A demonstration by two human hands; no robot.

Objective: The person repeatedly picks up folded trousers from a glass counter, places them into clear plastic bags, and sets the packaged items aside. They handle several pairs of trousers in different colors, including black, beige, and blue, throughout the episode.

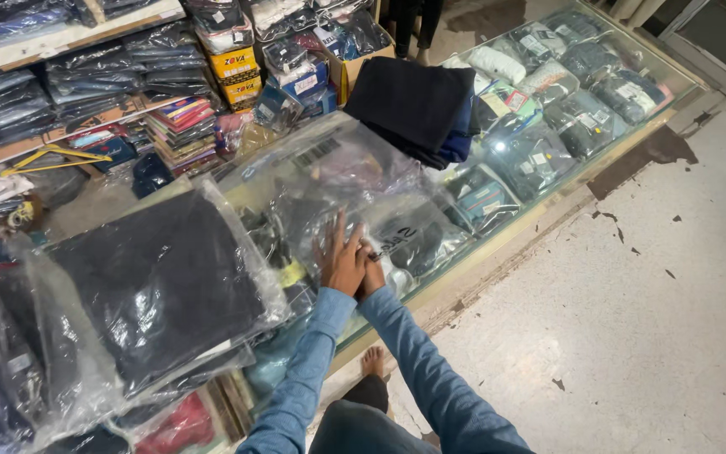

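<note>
The left hand (342, 256) lies flat, fingers spread wide and pointing toward twelve o'clock, pressing down on a clear plastic garment bag (355, 181) at the middle of the view; it grips nothing, only rests palm-down on the wrinkled film. The right hand (371, 273) sits just at its four o'clock side, touching it and partly tucked under it, so I cannot tell how far it is open or whether it pinches the plastic. Both arms wear blue denim sleeves (418, 370) that rise from six o'clock. The bag lies on a glass-topped surface (548, 206) whose case below shows folded, packed garments. At one o'clock from the hands a stack of dark folded clothes (413, 105) rests on the glass, touching the bag's far edge. At nine o'clock, just beside the bag, lies a black garment in a clear bag (157, 282) atop other packed goods. Toward eleven o'clock, shelves (69, 38) carry wrapped clothing and yellow boxes (237, 71). A bare foot (372, 361) stands on the speckled floor (632, 336) at six o'clock.
</note>
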